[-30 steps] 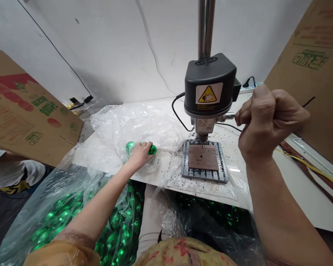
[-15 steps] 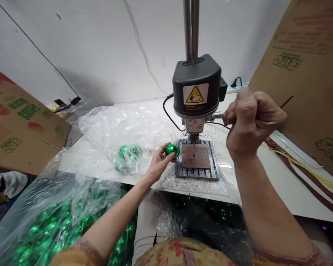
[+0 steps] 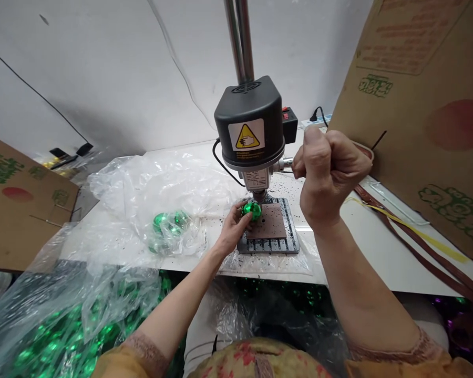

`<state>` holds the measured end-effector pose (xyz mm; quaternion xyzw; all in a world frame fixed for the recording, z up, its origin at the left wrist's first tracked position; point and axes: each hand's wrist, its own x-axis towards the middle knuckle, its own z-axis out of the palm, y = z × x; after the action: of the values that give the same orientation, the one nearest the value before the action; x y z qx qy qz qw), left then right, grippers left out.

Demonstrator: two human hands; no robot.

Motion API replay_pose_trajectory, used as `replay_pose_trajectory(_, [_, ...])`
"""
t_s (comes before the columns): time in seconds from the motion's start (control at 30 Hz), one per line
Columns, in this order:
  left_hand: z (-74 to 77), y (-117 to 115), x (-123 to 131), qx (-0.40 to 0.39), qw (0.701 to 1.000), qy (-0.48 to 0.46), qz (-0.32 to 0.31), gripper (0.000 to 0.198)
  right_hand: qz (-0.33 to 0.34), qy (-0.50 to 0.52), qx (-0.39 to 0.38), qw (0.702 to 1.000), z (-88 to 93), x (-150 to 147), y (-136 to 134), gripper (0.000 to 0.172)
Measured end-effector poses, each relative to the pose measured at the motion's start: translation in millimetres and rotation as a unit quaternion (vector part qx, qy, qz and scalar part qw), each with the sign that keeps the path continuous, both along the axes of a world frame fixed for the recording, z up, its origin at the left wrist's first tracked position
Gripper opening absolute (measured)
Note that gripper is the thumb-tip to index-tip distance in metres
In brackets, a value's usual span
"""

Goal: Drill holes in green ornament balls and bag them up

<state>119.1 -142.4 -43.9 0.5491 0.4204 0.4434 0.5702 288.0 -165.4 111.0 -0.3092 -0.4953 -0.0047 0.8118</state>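
A shiny green bauble [image 3: 252,210] is pinched in the fingers of my left hand [image 3: 235,227]. It is over the left part of the brown board [image 3: 274,223], which lies on the slotted metal base [image 3: 292,231] of the drill press. Above the base hangs the press's black motor head [image 3: 249,123], with a yellow warning sticker on its front. My right hand [image 3: 331,168] is closed in a fist at the side of the head, round the end of the feed lever [image 3: 287,162]. The fist hides most of that lever.
Several green baubles [image 3: 169,224] lie left under clear plastic film [image 3: 130,181]. More fill a plastic bag [image 3: 59,331] below the table edge. Cardboard boxes [image 3: 413,131] stand on both sides. A brown strap [image 3: 421,262] lies at right, and dark shavings surround the base.
My left hand has brought the bauble from the base's left edge to over the board, nearer the drill. My right hand stays at the lever. The whole view has shifted.
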Motion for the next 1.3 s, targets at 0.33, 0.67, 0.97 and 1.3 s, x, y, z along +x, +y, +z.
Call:
replay_pose_trajectory(0.33, [9.1, -6.2, -16.6, -0.118, 0.985, -0.125, -0.001, 0.051, 0.03, 0.014, 0.036, 0.999, 0.9, -1.0, 0.9, 0.045])
replay_pose_trajectory(0.67, [-3.6, 0.1, -10.4, 0.072, 0.996, 0.054, -0.028, 0.056, 0.008, -0.005, 0.025, 1.0, -1.2, -0.1, 1.1, 0.047])
replay_pose_trajectory(0.97, [-3.8, 1.7, -1.0, 0.151, 0.964, 0.218, -0.013, 0.059, 0.006, -0.031, 0.021, 0.999, -2.4, 3.5, 2.1, 0.045])
replay_pose_trajectory(1.3, [-17.9, 3.1, 21.3, 0.197, 0.956, 0.214, 0.036, 0.059, 0.023, -0.017, 0.017, 0.999, 0.7, 2.5, 1.5, 0.046])
